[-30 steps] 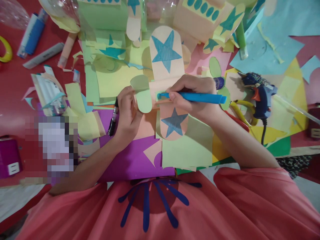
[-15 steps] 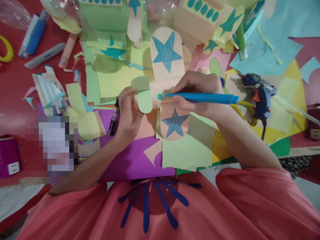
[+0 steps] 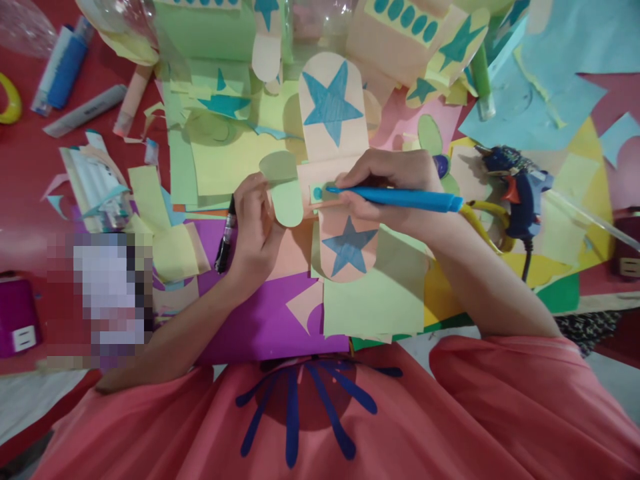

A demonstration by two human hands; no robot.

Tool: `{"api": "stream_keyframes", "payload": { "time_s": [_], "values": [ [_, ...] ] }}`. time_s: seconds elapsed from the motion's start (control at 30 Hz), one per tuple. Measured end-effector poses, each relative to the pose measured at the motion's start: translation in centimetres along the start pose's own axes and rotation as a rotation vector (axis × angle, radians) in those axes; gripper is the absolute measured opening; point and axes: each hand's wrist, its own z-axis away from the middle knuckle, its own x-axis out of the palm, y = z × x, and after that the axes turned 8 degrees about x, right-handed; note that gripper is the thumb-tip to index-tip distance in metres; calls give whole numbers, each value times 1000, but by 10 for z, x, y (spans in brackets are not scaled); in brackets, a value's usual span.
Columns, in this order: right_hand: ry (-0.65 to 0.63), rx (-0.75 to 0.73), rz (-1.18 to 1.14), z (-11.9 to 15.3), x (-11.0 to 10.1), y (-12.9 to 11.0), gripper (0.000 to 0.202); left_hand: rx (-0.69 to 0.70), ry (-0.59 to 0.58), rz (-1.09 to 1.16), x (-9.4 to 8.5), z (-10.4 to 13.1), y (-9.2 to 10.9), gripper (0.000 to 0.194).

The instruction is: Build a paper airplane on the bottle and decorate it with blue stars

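Note:
My right hand [image 3: 390, 183] is closed round a blue pen [image 3: 410, 199], its tip on a small pale green strip beside a teal dot [image 3: 317, 193]. The strip lies on a peach paper piece [image 3: 327, 170] whose rounded flaps above and below carry blue stars [image 3: 334, 103]. My left hand [image 3: 257, 217] pinches the left end of this piece, where a rounded light green flap [image 3: 287, 200] sticks up by the fingers. Just left of that hand a black marker [image 3: 227, 237] rests on purple paper.
A glue gun [image 3: 517, 190] and yellow-handled scissors [image 3: 480, 223] lie at the right. Markers [image 3: 67, 73] and paper scraps [image 3: 173, 250] are spread at the left. Green paper [image 3: 375, 300] lies in front, and decorated paper pieces [image 3: 395, 40] stand at the back.
The blue pen has tilted slightly, its rear end lower and further left, and its tip has shifted slightly left. My left hand still holds the paper.

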Motion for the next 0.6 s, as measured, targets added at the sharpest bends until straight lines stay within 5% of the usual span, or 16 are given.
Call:
{"api": "stream_keyframes", "payload": {
  "time_s": [0.4,0.6],
  "values": [
    [-109,-6,-40,-6,-8,-1,19,-17,8,24,-2,0,-2,48],
    [-19,-15,18,-7,-6,-1,20,-25,5,39,-2,0,-2,49]
  ]
}}
